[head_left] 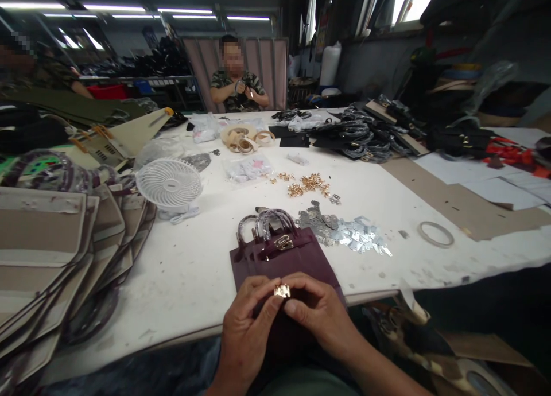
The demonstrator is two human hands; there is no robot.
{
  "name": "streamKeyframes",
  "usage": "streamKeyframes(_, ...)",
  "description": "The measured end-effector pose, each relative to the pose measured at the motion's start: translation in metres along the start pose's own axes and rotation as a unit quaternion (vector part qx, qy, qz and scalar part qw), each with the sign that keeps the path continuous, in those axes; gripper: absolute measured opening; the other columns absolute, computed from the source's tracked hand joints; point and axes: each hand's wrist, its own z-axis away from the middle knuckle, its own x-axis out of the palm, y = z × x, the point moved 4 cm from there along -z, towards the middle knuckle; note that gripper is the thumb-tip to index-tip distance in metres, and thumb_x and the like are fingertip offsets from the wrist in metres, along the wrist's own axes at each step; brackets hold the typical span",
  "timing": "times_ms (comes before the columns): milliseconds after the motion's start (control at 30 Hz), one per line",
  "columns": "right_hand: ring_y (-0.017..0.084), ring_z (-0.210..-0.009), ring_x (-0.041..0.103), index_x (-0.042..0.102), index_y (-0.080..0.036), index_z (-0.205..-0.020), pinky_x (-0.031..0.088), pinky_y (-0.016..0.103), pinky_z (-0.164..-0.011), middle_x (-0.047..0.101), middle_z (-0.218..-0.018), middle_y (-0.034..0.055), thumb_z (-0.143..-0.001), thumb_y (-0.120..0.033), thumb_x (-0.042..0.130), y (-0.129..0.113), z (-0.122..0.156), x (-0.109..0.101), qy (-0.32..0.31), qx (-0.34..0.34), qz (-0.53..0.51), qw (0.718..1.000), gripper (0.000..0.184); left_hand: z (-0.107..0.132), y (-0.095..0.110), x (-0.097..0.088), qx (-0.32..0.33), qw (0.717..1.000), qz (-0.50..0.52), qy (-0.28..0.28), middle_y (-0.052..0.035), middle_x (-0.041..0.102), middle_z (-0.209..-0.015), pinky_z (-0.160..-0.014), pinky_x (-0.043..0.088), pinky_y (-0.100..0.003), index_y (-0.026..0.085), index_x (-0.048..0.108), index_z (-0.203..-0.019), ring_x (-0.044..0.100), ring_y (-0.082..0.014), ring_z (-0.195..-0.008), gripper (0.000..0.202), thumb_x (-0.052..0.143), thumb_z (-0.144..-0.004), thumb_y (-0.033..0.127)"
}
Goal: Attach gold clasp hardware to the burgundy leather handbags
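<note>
Between the fingertips of my left hand [249,321] and my right hand [316,307] is a small gold metal clasp [282,291]. Both hands are closed in a pinch around it, thumbs on the near side. Under and beyond them lies a dark burgundy handbag [297,258], its lower part hidden by my hands. Its handles [275,221] are wrapped in clear plastic, and a gold buckle [283,242] sits on its strap. Past the bag are a heap of silver metal plates [359,235] and a pile of gold fittings [309,183].
A white fan [170,183] stands left of the bag, near stacked bag panels [43,229]. A tape roll [435,234] lies to the right on the white table [185,281]. Black wrapped handles [357,132] are heaped at the back. Across the table sits a co-worker [239,92].
</note>
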Motion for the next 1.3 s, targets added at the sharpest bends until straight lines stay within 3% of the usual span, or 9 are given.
streamKeyframes(133,0.023,-0.096,0.068,0.076,-0.021,-0.094,0.052,0.034,-0.090,0.075,-0.099,0.0051,-0.089,-0.044,0.073,0.009,-0.009,-0.009,0.073,0.011,0.030,0.997,0.023,-0.008,-0.014,0.004,0.010,0.999,-0.047,0.003,-0.0029,0.065,-0.115,-0.091,0.055,-0.029,0.031,0.070,-0.124,0.065,-0.0174,-0.103,0.031,0.065,-0.094,0.035)
streamKeyframes(333,0.031,-0.127,0.057,0.074,-0.023,-0.083,0.045,0.040,-0.103,0.055,-0.147,0.0092,-0.085,-0.039,0.071,0.009,-0.045,-0.032,0.148,0.013,0.209,0.967,0.017,-0.033,-0.045,-0.016,-0.040,0.978,-0.187,0.082,-0.0087,0.060,-0.127,-0.081,0.055,-0.037,0.023,0.055,-0.138,0.062,-0.0231,-0.100,0.055,0.069,-0.086,0.035)
streamKeyframes(567,0.026,-0.108,0.068,0.072,-0.022,-0.085,0.049,0.037,-0.095,0.075,-0.111,0.0056,-0.087,-0.031,0.070,-0.001,-0.081,0.002,-0.027,0.005,0.134,0.991,0.010,-0.054,-0.055,-0.014,-0.134,0.982,-0.121,0.054,-0.0127,0.062,-0.134,-0.093,0.054,-0.043,0.018,0.039,-0.152,0.066,-0.0254,-0.102,0.082,0.074,-0.080,0.040)
streamKeyframes(733,0.026,-0.125,0.062,0.075,-0.024,-0.091,0.043,0.039,-0.110,0.069,-0.132,0.0049,-0.086,-0.028,0.074,-0.026,-0.072,0.016,-0.160,-0.031,0.062,0.985,0.006,-0.056,-0.054,-0.007,-0.192,0.973,0.089,0.091,-0.0152,0.065,-0.134,-0.097,0.053,-0.038,0.016,0.052,-0.142,0.065,-0.0305,-0.117,0.083,0.086,-0.067,0.029)
streamKeyframes(867,0.026,-0.124,0.062,0.072,-0.025,-0.090,0.044,0.041,-0.109,0.068,-0.134,0.0042,-0.089,-0.029,0.071,-0.029,-0.078,-0.008,-0.118,-0.046,0.155,0.980,0.005,-0.051,-0.051,0.005,-0.254,0.924,0.257,0.125,-0.0121,0.073,-0.124,-0.100,0.052,-0.037,0.019,0.063,-0.128,0.067,-0.0305,-0.116,0.066,0.089,-0.069,0.031)
streamKeyframes(967,0.025,-0.110,0.066,0.070,-0.025,-0.093,0.046,0.042,-0.101,0.074,-0.117,0.0043,-0.090,-0.028,0.068,-0.026,-0.087,-0.026,-0.049,-0.096,0.334,0.936,0.006,-0.050,-0.046,0.019,-0.303,0.855,0.412,0.090,-0.0141,0.077,-0.114,-0.094,0.057,-0.041,0.016,0.067,-0.123,0.072,-0.0313,-0.106,0.051,0.083,-0.077,0.033)
streamKeyframes(1033,0.023,-0.093,0.067,0.069,-0.025,-0.097,0.049,0.039,-0.088,0.075,-0.101,0.0032,-0.091,-0.029,0.065,-0.027,-0.090,-0.029,-0.059,-0.109,0.407,0.905,0.009,-0.050,-0.043,0.027,-0.342,0.804,0.483,0.060,-0.0158,0.079,-0.105,-0.089,0.060,-0.043,0.013,0.069,-0.119,0.075,-0.0327,-0.100,0.044,0.079,-0.081,0.032)
streamKeyframes(1133,0.017,-0.071,0.062,0.064,-0.025,-0.096,0.048,0.030,-0.068,0.068,-0.080,-0.0016,-0.096,-0.033,0.058,-0.034,-0.091,-0.036,-0.102,-0.067,0.393,0.912,0.010,-0.051,-0.042,0.033,-0.383,0.759,0.526,0.037,-0.0163,0.080,-0.097,-0.085,0.062,-0.045,0.011,0.071,-0.116,0.077,-0.0329,-0.092,0.037,0.074,-0.085,0.030)
streamKeyframes(1300,0.015,-0.071,0.061,0.066,-0.024,-0.089,0.045,0.026,-0.065,0.067,-0.078,-0.0032,-0.092,-0.030,0.063,-0.043,-0.097,-0.058,-0.156,0.003,0.404,0.901,0.008,-0.054,-0.047,0.038,-0.445,0.711,0.545,0.023,-0.0173,0.080,-0.092,-0.082,0.063,-0.045,0.008,0.072,-0.113,0.078,-0.0316,-0.082,0.033,0.065,-0.089,0.029)
